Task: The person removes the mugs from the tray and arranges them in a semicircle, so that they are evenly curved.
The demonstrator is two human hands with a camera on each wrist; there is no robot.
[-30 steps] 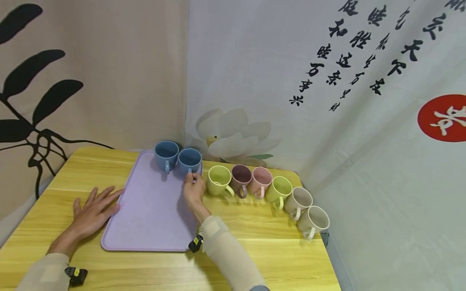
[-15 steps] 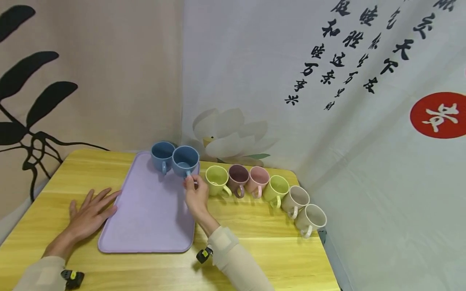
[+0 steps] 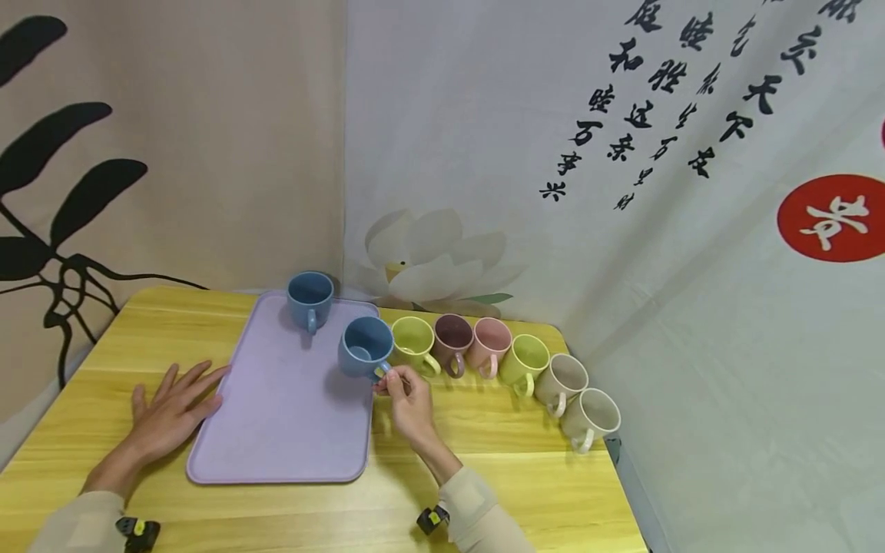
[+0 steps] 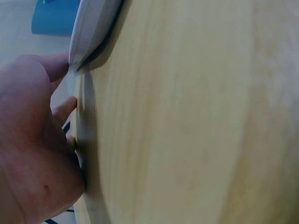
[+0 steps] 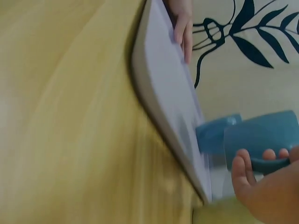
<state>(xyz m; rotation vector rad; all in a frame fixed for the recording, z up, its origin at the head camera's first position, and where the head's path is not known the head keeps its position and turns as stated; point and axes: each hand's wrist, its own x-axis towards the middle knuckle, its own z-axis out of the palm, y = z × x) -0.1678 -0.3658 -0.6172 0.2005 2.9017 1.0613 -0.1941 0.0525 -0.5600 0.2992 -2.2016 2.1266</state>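
My right hand point(image 3: 412, 407) pinches the handle of a blue mug point(image 3: 366, 347), which hangs above the right side of a lilac tray point(image 3: 276, 430). In the right wrist view, fingers curl round the handle of that mug point(image 5: 261, 137). Another blue mug point(image 3: 309, 299) stands upright at the tray's back left, its handle facing me. On the tray's left edge, my left hand point(image 3: 169, 411) lies with fingers spread, partly on the table. The left wrist view shows the left hand point(image 4: 32, 140) with its thumb against the tray's rim point(image 4: 91, 32).
Right of the tray, a curved row of mugs runs along the wooden table point(image 3: 484, 491): lime point(image 3: 412, 342), plum point(image 3: 453, 338), pink point(image 3: 492, 342), another lime point(image 3: 525, 361) and two off-white mugs point(image 3: 591, 420). A printed curtain point(image 3: 442, 153) hangs behind the table.
My right hand has lifted the blue mug off the tray's back right and moved it towards me and slightly right. The left hand has stayed on the tray edge.
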